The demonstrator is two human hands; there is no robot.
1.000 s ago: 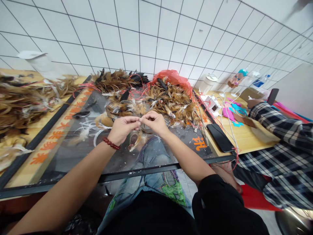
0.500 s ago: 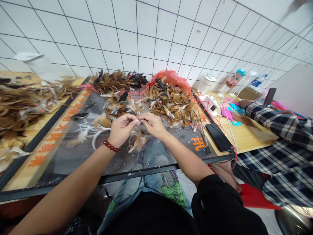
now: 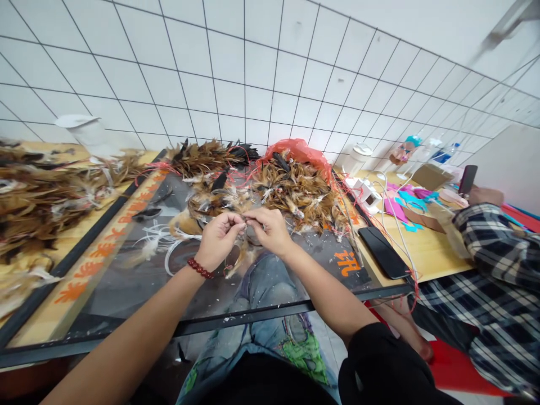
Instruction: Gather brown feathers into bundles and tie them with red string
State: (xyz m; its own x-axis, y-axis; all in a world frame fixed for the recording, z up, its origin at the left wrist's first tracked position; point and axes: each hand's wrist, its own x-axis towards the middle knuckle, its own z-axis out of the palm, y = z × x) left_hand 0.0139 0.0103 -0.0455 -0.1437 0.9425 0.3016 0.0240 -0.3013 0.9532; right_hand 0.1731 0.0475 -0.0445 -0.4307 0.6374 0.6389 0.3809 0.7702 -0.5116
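Observation:
My left hand (image 3: pixel 220 239), with a dark red bead bracelet (image 3: pixel 199 268) on the wrist, is closed in a pinch over the dark glass tabletop (image 3: pixel 143 292). Its fingertips meet those of my right hand (image 3: pixel 270 229), which is pinching too. Something small and pale sits between the fingertips, too small to name. Just below the hands is a light brown feather (image 3: pixel 241 260); whether it hangs from the fingers or lies on the glass I cannot tell. Beyond them are a loose feather pile (image 3: pixel 301 194) and a smaller feather heap (image 3: pixel 217 194). White strips (image 3: pixel 169 239) lie to the left.
Bundled brown feathers (image 3: pixel 37 197) cover the left side of the table. A red plastic bag (image 3: pixel 295 149) lies behind the pile. To the right are a black phone (image 3: pixel 385 253), a white charger (image 3: pixel 365 194) with cables, and a person in a checked sleeve (image 3: pixel 493 242).
The view has shifted, so the table appears lower and slightly right. My hands keep their fingertips together in nearly the same place. The person on the right has drawn their arm back.

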